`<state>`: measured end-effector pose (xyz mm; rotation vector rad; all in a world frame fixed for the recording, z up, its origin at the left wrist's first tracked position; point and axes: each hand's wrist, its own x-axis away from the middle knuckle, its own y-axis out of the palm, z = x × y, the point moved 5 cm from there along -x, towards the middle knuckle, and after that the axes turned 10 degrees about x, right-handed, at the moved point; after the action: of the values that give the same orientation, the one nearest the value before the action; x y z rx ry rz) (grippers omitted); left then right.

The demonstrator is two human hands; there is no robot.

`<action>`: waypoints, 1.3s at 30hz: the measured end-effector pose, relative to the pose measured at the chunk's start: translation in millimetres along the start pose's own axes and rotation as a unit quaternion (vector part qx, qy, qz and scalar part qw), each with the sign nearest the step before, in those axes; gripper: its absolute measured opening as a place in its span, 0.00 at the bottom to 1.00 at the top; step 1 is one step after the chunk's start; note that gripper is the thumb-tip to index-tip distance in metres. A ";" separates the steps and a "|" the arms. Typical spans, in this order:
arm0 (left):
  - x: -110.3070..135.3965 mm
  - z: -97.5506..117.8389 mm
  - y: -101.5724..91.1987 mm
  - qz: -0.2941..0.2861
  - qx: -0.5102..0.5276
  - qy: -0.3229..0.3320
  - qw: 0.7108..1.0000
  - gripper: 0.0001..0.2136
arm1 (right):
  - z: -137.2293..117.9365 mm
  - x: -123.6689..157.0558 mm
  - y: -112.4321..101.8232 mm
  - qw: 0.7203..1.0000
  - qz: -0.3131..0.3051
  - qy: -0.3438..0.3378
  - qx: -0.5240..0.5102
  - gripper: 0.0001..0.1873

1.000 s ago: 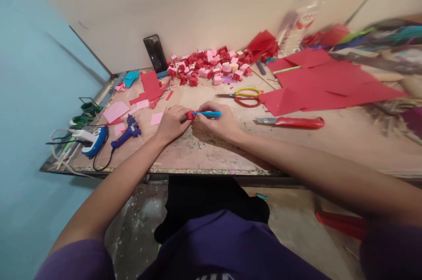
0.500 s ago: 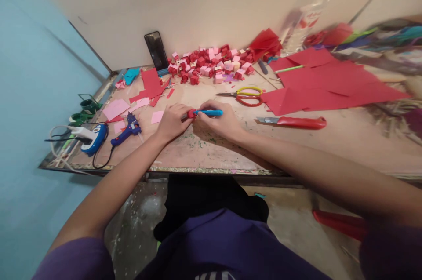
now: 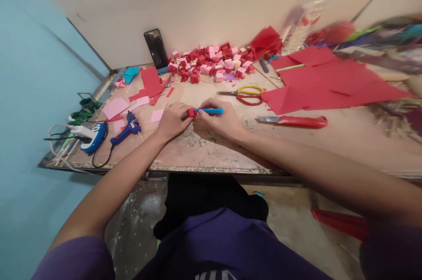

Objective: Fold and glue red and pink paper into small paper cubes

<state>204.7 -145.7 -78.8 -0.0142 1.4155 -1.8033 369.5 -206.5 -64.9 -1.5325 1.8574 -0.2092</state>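
My left hand (image 3: pixel 173 121) is closed on a small red paper piece (image 3: pixel 191 113), pinched near its fingertips just above the table. In my right hand (image 3: pixel 226 119) is a slim blue tool (image 3: pixel 212 111), pen-like in shape, held almost level. Its left end meets the red piece; whether it goes in or only touches cannot be made out. Behind both hands lies a heap of small red and pink paper boxes (image 3: pixel 211 63). A pink paper square (image 3: pixel 157 115) rests beside my left hand.
Yellow-and-red-handled scissors (image 3: pixel 245 94) and a red-handled knife (image 3: pixel 293 121) lie to the right, near red sheets (image 3: pixel 339 80). A blue glue gun (image 3: pixel 129 128) and a power strip (image 3: pixel 95 138) sit at left. A phone (image 3: pixel 156 48) leans on the wall; a plastic bottle (image 3: pixel 306 16) stands at back right.
Both hands stay in place with the same hold. The blue tool and the right fingers have shifted only very slightly; the view has moved a touch.
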 end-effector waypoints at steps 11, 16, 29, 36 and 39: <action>-0.2 -1.3 0.2 -0.003 -0.003 0.002 1.000 0.10 | 3.2 -0.2 0.5 1.000 0.006 0.009 -0.011 0.06; 0.1 -2.1 0.4 -0.001 -0.001 0.001 1.000 0.10 | 3.5 0.2 -0.4 1.000 0.012 -0.002 -0.008 0.05; 0.5 -1.7 0.6 0.004 -0.009 0.007 1.000 0.10 | 4.9 -0.1 0.9 1.000 0.015 -0.004 -0.010 0.05; 0.8 -2.2 0.8 0.008 -0.003 0.014 1.000 0.09 | 5.2 0.3 0.8 1.000 0.011 0.005 -0.013 0.06; 0.9 -3.4 1.1 0.008 -0.005 0.012 1.000 0.09 | 4.0 1.1 -0.4 0.999 0.021 0.003 -0.024 0.05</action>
<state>203.2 -143.5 -81.4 0.0137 1.4377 -1.7888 372.2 -206.4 -68.1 -1.5248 1.9114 -0.1506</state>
